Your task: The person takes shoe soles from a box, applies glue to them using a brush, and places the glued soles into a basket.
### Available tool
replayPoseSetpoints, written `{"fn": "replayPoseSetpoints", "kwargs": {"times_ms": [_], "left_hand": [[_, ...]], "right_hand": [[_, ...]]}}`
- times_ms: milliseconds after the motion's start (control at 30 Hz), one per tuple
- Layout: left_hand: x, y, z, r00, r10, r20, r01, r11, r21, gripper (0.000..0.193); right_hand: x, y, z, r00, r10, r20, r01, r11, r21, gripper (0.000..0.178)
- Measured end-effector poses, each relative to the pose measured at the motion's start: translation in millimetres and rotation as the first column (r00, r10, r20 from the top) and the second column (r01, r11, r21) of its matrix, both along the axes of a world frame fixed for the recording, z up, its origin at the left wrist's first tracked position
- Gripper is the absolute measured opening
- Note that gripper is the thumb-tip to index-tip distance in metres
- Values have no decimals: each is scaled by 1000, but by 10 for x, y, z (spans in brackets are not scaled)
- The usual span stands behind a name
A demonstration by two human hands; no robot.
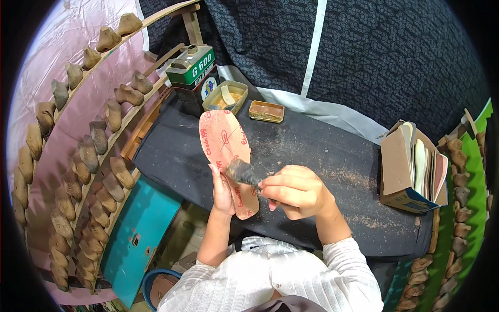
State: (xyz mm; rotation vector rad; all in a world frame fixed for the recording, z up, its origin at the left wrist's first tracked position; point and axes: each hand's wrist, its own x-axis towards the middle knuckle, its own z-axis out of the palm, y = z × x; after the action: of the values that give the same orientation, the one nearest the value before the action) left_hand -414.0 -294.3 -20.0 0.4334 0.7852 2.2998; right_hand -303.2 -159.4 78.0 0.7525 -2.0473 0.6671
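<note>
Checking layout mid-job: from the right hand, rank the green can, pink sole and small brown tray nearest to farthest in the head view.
1. Pink sole, just left, in the left hand.
2. Small brown tray, ahead.
3. Green can, far ahead-left.

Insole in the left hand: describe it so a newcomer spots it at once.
At the black-covered table, look to the near side, left of centre, where the left hand holds the insole. The dark, caked brush in the right hand overlaps it. Unlike the soles packed in the cardboard box, it is out in the open, pink with red lettering.
</note>
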Motion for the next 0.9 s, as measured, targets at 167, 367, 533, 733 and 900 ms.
{"fn": "replayPoseSetpoints", "kwargs": {"times_ms": [167, 367, 533, 733, 900], "left_hand": [[-42, -57, -128, 976, -175, -133, 199, 960, 197, 68], [8, 24, 8, 995, 63, 76, -66, 997, 39, 69], [-47, 7, -9, 996, 72, 49, -72, 997, -5, 67], [99, 53, 117, 1000, -19, -2, 19, 997, 71, 64], [1, 103, 180, 974, 115, 197, -122, 992, 22, 68]], "right_hand": [[-38, -4, -16, 993, -16, -114, 9, 998, -59, 28], [-44, -7, -86, 993, -73, -94, 73, 997, -6, 27], [57, 34, -74, 990, 27, 139, -21, 999, -44, 24], [-67, 18, -17, 995, -90, -51, 84, 990, -111, 27], [-23, -7, -130, 997, -65, 51, 68, 996, -54, 28]]}}
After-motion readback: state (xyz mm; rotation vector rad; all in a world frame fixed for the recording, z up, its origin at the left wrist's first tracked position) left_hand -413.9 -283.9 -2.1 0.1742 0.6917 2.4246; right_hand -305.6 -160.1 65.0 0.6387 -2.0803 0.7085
